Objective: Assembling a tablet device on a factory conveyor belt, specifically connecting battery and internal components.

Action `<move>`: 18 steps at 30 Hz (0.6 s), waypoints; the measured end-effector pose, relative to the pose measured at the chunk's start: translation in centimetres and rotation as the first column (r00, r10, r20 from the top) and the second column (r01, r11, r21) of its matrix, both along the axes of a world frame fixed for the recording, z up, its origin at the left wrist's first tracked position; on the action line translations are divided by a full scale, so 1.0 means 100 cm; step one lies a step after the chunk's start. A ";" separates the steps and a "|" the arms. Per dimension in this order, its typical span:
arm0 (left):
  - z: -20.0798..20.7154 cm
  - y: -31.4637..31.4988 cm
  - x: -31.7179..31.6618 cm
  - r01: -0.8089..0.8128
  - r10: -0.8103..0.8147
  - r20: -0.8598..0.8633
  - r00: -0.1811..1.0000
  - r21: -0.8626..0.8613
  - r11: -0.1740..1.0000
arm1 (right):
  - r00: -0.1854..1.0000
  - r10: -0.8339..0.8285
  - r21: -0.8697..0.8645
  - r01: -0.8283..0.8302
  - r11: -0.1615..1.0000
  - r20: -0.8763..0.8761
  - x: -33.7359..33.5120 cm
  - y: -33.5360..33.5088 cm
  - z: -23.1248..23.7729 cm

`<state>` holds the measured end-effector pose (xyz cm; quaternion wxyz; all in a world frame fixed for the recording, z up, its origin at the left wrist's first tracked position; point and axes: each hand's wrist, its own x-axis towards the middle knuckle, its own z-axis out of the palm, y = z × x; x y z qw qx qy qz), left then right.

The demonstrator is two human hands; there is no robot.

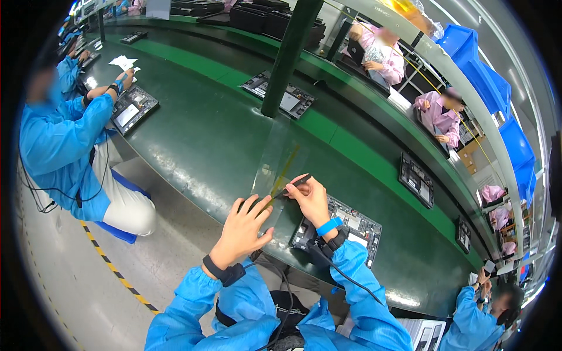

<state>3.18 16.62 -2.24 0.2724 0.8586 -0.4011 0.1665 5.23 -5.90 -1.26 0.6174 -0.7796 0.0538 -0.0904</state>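
My left hand (pixel 243 231) lies palm down at the near edge of the green table (pixel 199 158), fingers stretched and spread, with nothing visible in it. Its fingertips are close to a yellow strip (pixel 287 167) on the tabletop. My right hand (pixel 311 202) pinches a slim black tool (pixel 298 182) that looks like tweezers, its tip slanting down toward the left fingertips. What the tip touches is too small to tell. An opened laptop base (pixel 357 225) with exposed circuit boards lies under my right wrist, partly covered by it.
A green post (pixel 290 58) rises from the table ahead. Along the far strip lie more opened laptop bases (pixel 293 102), (pixel 417 180). At left a seated co-worker in blue (pixel 67 140) handles another laptop base (pixel 134 110). A cable (pixel 287 286) runs from my left wristband.
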 end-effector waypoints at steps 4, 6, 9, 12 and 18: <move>0.000 0.000 0.000 0.002 -0.002 0.001 1.000 0.007 1.000 | 0.998 -0.015 0.063 0.011 0.998 0.057 -0.003 0.006 0.003; 0.001 0.001 -0.001 0.011 -0.011 0.000 1.000 0.017 1.000 | 0.997 -0.041 0.088 0.035 0.996 0.065 -0.007 0.008 0.007; 0.000 0.000 -0.004 0.015 -0.015 -0.002 1.000 0.019 1.000 | 0.986 -0.127 0.250 0.096 0.963 0.111 -0.016 0.001 0.022; -0.006 -0.003 0.000 0.036 -0.035 -0.026 0.999 0.031 0.999 | 0.965 -0.228 0.312 0.178 0.933 0.132 -0.050 -0.009 0.058; 0.018 0.003 0.010 0.028 -0.029 0.011 1.000 0.066 0.997 | 0.743 -0.634 0.352 0.547 0.760 0.215 -0.170 -0.032 0.093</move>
